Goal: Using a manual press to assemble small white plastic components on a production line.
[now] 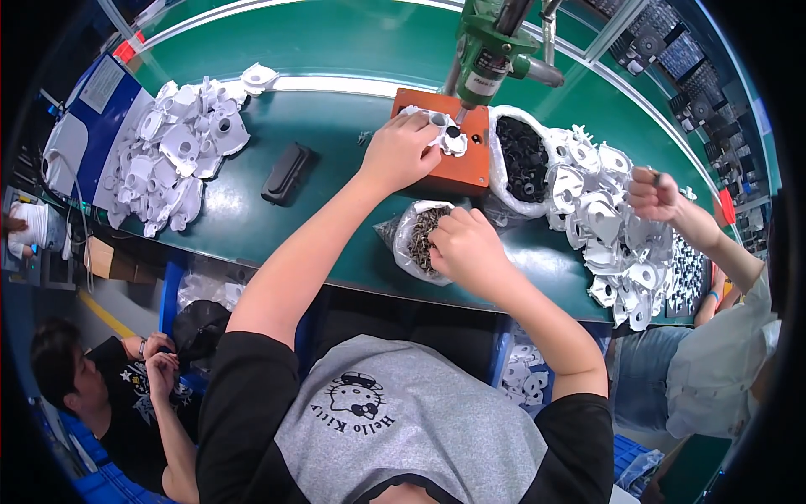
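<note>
My left hand (401, 153) grips a white moulded plastic part (454, 144) that lies on an orange block fixture (460, 172). A round black piece (453, 132) sits in the part. Right above it comes down the tip of a green machine head (487, 63). My right hand (470, 245) has its curled fingertips in an open clear plastic bag (406, 244) of small metal pieces (422, 238), which look like screws. What those fingertips pinch, if anything, is hidden.
White plastic parts lie heaped on the left (180, 147) and right (600, 202). A bag of black pieces (520, 155) stands beside the fixture; a dark elongated case (287, 174) rests on the green table (336, 202). Co-workers sit at left (126, 403) and right (714, 353), one hand (655, 195) over the right heap.
</note>
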The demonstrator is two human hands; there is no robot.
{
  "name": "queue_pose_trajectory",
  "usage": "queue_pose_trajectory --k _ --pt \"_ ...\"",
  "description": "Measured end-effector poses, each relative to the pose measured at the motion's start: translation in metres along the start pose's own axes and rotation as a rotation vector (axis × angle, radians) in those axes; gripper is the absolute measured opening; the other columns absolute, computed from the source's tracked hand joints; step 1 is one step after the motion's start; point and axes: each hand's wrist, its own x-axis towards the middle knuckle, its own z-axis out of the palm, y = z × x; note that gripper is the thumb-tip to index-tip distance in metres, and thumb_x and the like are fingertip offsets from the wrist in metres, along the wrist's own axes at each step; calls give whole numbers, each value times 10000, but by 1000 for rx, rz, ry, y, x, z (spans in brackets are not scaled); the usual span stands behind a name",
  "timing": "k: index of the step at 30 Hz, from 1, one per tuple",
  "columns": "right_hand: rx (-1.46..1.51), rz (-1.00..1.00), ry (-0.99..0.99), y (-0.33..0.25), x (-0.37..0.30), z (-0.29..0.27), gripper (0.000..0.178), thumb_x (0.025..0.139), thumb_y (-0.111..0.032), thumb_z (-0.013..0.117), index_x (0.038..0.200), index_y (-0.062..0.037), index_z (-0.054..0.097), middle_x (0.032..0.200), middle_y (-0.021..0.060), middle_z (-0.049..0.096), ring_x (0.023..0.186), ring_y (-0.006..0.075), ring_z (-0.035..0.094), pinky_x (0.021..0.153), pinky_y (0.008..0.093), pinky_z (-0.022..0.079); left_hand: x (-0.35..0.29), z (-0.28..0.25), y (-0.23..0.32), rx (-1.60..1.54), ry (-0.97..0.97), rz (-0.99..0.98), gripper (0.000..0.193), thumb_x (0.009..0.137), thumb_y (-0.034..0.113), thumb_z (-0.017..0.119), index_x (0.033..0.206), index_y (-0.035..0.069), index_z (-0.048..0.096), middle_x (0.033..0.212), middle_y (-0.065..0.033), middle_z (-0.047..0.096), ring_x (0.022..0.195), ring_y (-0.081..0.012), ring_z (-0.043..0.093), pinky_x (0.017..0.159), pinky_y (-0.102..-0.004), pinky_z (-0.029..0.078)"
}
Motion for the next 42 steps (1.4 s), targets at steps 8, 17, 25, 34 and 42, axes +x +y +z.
queue_pose_trajectory --k 8,17,25,34,42 --pt "-33 -12 28 -3 0 -1 94 667 -145 675 700 -84 613 750 32 539 793 216 519 692 339 396 0 0 0 10 50 31 154 730 133 619 866 61 621 951 -121 634 872 -303 627 777 -405 517" --pt "-17 -15 16 -3 -2 5 83 689 -150 670 727 -85 634 761 26 550 799 209 520 693 337 392 0 -2 1 -1 41 23 158 726 130 625 868 61 624 932 -118 632 866 -304 622 759 -402 518" --pt "-62 -30 -83 -1 0 1 87 696 -158 663 715 -79 631 748 32 555 805 204 521 705 332 397 1 0 2 -12 30 11 165 726 129 625 874 57 627 956 -126 637 877 -306 621 766 -406 516" --pt "635 266 -136 32 13 -36 99 738 -56 699 781 15 645 713 96 609 641 183 604 614 292 483 -1 -5 1 -27 13 22 168 717 133 611 860 45 612 946 -132 617 864 -317 616 793 -411 510" --pt "1002 705 34 135 60 -25 110 791 -79 671 826 25 669 755 24 635 659 74 533 614 223 418 0 -4 1 -42 20 22 180 730 138 631 884 47 614 1023 -127 625 903 -322 616 796 -412 508"
